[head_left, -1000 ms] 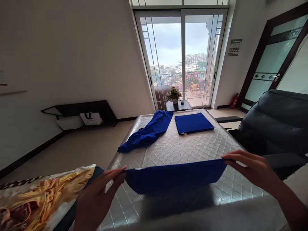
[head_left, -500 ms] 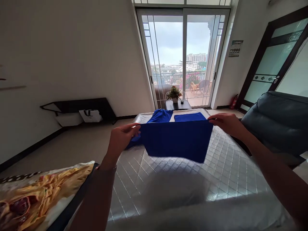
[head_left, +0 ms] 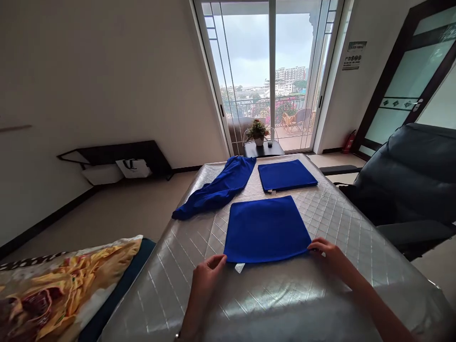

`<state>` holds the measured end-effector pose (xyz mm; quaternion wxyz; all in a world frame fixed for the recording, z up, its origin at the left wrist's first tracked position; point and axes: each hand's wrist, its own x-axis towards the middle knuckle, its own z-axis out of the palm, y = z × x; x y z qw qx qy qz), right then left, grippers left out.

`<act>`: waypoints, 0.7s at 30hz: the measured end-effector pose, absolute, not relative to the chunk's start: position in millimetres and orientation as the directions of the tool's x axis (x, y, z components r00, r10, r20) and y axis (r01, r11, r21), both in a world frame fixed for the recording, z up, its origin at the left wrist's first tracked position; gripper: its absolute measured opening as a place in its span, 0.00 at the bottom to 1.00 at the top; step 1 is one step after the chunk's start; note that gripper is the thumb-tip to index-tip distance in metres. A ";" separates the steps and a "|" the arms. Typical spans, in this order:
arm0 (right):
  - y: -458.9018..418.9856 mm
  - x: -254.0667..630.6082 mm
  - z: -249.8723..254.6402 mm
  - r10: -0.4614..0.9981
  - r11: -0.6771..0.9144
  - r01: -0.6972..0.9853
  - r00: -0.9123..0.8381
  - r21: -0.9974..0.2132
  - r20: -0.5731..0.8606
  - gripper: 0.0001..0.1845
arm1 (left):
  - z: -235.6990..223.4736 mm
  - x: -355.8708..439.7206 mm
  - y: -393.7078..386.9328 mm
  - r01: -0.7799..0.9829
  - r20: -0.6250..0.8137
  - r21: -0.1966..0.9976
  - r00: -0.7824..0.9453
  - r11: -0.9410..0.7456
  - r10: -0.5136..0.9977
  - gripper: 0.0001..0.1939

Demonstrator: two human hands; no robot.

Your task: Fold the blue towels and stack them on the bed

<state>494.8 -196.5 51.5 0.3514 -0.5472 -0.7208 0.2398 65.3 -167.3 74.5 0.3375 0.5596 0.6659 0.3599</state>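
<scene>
Your left hand [head_left: 206, 273] pinched the near left corner of the folded blue cloth [head_left: 266, 229], fingers together on the edge; your right hand [head_left: 329, 251] sat on the near right corner, fingers closed on the fabric there. The cloth lay flat and square on the quilted table cover [head_left: 351, 228], near edge toward you, a small white tag [head_left: 239, 267] poking out under that edge beside your left fingers. Risk as I judged it: the cover looked slick and shiny, so any uneven tug from one hand could have slid the fold skewed or opened the layers at that corner. The tag could have caught under your fingertips and flipped out further. Pulling toward you might also have dragged the whole piece off square with the second folded cloth [head_left: 287, 175] behind it. The loose blue garment [head_left: 217, 190] lay apart to the left, not touching, so it was unlikely to snag
</scene>
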 end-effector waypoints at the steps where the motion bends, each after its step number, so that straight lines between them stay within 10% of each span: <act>1: -200.5 494.5 45.0 0.963 0.268 0.622 -0.142 -0.736 0.231 0.16 | 69.5 65.7 -171.6 0.520 -0.047 0.845 -0.156 0.123 0.987 0.24; 21: -239.8 493.8 20.0 0.961 0.261 0.759 -0.148 -0.596 0.232 0.14 | 32.9 69.8 -226.9 0.838 0.204 0.543 -0.196 0.056 0.959 0.16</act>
